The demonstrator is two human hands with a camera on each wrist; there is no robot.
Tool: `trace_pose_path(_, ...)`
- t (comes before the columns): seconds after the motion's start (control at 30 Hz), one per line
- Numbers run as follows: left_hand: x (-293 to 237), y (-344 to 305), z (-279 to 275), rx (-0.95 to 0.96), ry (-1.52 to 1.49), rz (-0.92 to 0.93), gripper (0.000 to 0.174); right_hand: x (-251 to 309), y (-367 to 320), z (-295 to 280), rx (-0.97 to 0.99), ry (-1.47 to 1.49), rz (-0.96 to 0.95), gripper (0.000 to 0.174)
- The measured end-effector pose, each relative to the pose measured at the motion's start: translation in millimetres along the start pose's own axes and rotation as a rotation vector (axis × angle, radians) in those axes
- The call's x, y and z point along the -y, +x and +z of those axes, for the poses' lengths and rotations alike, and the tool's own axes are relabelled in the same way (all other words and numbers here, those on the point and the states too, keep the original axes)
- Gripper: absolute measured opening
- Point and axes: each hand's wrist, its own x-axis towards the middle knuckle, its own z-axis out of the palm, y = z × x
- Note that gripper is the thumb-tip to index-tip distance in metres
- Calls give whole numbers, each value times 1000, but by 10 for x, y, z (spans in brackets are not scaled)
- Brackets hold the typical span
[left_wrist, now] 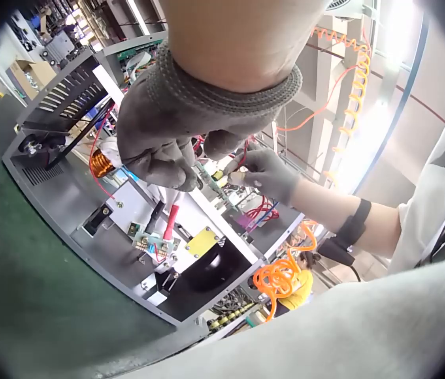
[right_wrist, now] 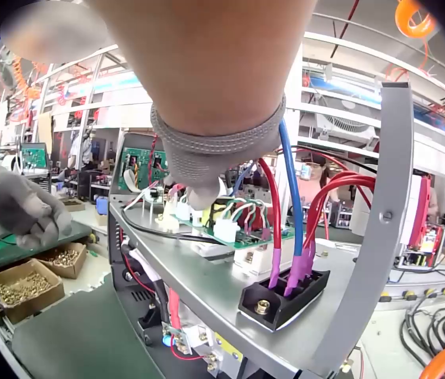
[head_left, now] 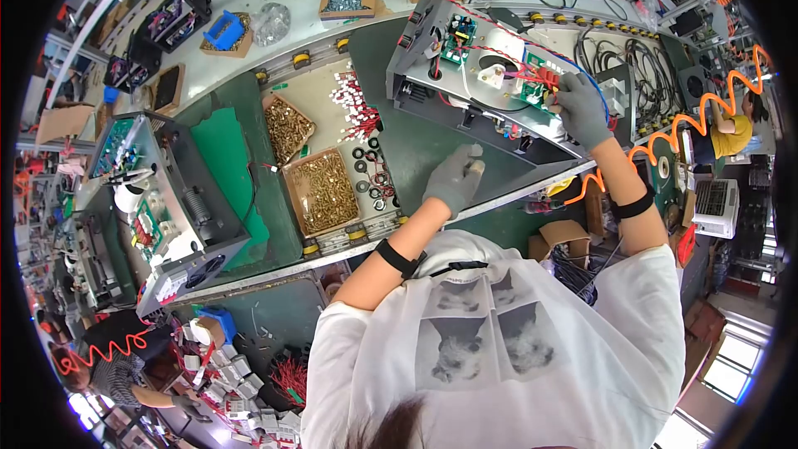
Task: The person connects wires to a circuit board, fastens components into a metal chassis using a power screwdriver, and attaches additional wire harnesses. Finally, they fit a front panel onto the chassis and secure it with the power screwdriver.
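R hand [head_left: 584, 112] at red wires [head_left: 542, 80], L hand [head_left: 454, 180] nr chassis [head_left: 416, 64].

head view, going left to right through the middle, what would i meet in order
Open metal chassis on the left → nearer pile of brass fasteners → left hand → right hand → white slatted unit.

Chassis [head_left: 453, 76] in overhead and close wrist views.
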Motion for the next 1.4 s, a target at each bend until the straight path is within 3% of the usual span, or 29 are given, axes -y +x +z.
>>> trace_pose_path(0.27,120,51,20,15,-22,-32,34,-27,29,10,-3,27,-46,12)
trace_pose_path(0.57,187,95,51,41,20,-67,32,-43,44,24,-71,120,29,16)
trace_pose_path(0.63,213,114,44,37,35,-77,32,-66,75,7,61,107,26,16)
trace_pose_path(0.97,243,157,-18,10,-52,-113,28,-27,210,-76,253,-11,-33,15)
trace_pose_path(1.13,165,129,-72,21,-59,-148,29,-7,225,-77,250,-91,-105,16)
trace_pose_path(1.27,255,146,-74,-34,-13,-71,28,12,254,-79,204,-87,-155,19)
trace_pose_path(1.4,179,159,-106,6,-9,-134,27,33,248,-27,292,-171,-122,15)
